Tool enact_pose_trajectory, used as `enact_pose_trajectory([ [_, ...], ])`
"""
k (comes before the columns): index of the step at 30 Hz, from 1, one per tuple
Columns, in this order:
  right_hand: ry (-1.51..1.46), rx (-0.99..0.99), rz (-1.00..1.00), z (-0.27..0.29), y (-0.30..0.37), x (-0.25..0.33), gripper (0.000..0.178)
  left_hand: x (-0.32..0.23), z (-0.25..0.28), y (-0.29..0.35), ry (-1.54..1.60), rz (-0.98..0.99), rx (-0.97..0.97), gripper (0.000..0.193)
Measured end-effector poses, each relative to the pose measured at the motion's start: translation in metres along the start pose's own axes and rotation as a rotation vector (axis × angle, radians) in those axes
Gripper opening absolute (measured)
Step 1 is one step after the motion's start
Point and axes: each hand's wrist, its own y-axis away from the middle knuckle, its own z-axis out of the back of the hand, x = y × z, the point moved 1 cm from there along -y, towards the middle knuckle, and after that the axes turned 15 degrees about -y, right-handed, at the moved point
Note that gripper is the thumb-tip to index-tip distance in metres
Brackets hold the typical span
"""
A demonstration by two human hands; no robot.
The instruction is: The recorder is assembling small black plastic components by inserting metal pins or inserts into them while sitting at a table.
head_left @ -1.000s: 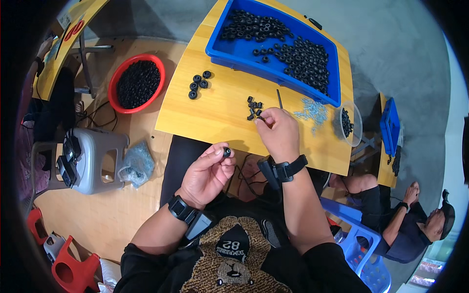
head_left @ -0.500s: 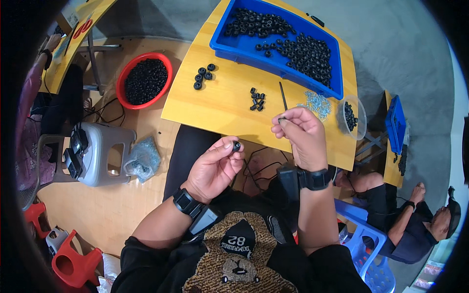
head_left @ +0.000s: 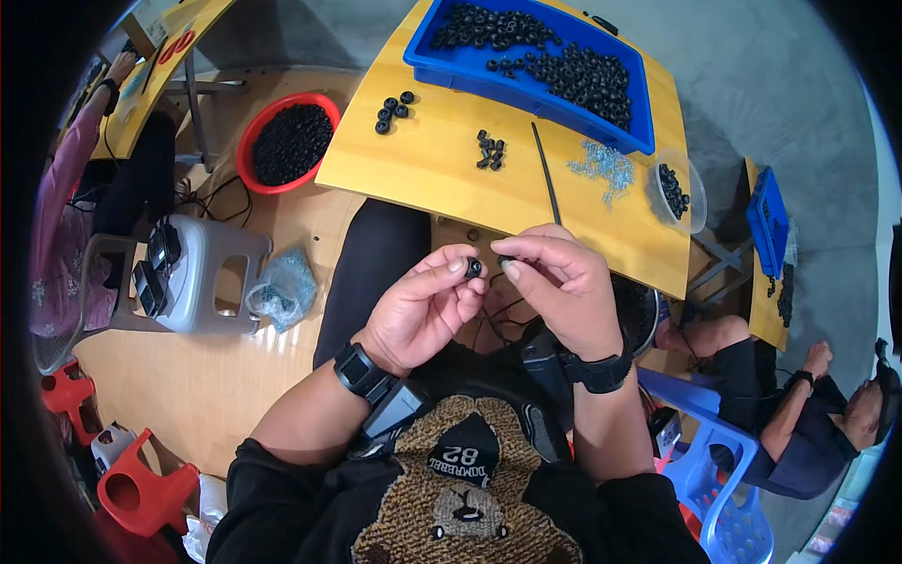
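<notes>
My left hand (head_left: 420,315) pinches a small round black part (head_left: 474,268) between thumb and fingertips, its holed face showing. Close beside it, my right hand (head_left: 567,289) is closed on a small dark piece (head_left: 505,259), mostly covered by the fingers. Both hands are in front of the near edge of the yellow table (head_left: 423,164). On the tabletop beyond lie a few round black parts (head_left: 401,111), a cluster of small black cylindrical pieces (head_left: 489,150), a thin black rod (head_left: 545,174) and a pile of small silvery metal pieces (head_left: 603,167).
A blue tray (head_left: 526,101) of black round parts occupies the table's far side. A clear tub (head_left: 698,193) stands at the right edge. Left on the floor are a red basin (head_left: 246,155), a grey stool (head_left: 211,277) and a plastic bag (head_left: 284,287). Other people sit at both sides.
My right hand has moved left and down, bringing its dark piece next to the round part. My left hand has shifted slightly right, still holding that part.
</notes>
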Motion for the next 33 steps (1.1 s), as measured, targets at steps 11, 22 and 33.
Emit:
enact_pose_trajectory([
  [11, -0.041, -0.035, 0.035, -0.017, 0.011, -0.002, 0.012, 0.005, -0.003, 0.01, -0.052, 0.0, 0.004, 0.02],
  [22, 0.39, 0.004, 0.249, -0.024, 0.017, 0.015, 0.013, 0.007, -0.002, 0.012, -0.151, -0.024, -0.04, 0.02],
  [33, 0.352, -0.011, 0.214, -0.031, 0.022, 0.016, 0.016, 0.008, -0.004, 0.018, -0.145, -0.002, -0.066, 0.02],
])
